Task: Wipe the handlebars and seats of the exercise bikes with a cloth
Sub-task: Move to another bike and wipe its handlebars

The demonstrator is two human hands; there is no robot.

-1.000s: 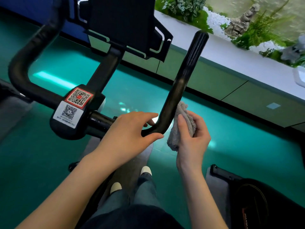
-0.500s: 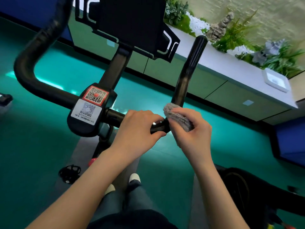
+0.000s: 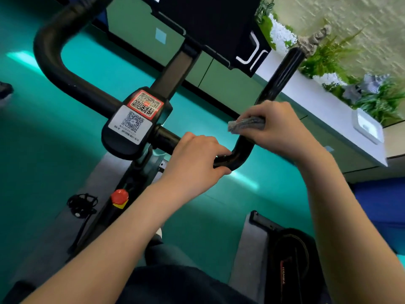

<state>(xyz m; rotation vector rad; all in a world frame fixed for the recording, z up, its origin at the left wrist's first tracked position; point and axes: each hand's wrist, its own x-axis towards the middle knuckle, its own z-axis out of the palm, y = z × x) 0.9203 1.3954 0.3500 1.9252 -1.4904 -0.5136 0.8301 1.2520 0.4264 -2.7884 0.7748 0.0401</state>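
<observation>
A black exercise-bike handlebar [image 3: 279, 75] curves across the view, with a centre clamp bearing two QR-code stickers [image 3: 135, 119]. My left hand [image 3: 195, 159] grips the bar just left of its right-hand bend. My right hand [image 3: 278, 128] holds a grey cloth [image 3: 245, 124] wrapped round the right upright grip, a little above the bend. The bar's left loop [image 3: 50, 58] is bare. The seat is out of view.
A black console screen [image 3: 210, 25] stands above the clamp. A red knob [image 3: 119, 197] and a pedal [image 3: 82, 204] sit below. Another black machine [image 3: 291, 260] is at lower right. A white ledge [image 3: 324, 110] with plants runs along the right. The floor is teal.
My right hand has wrapped the cloth round the right grip and slid it up from the bend. My left hand keeps its hold near the bend. The camera has moved closer.
</observation>
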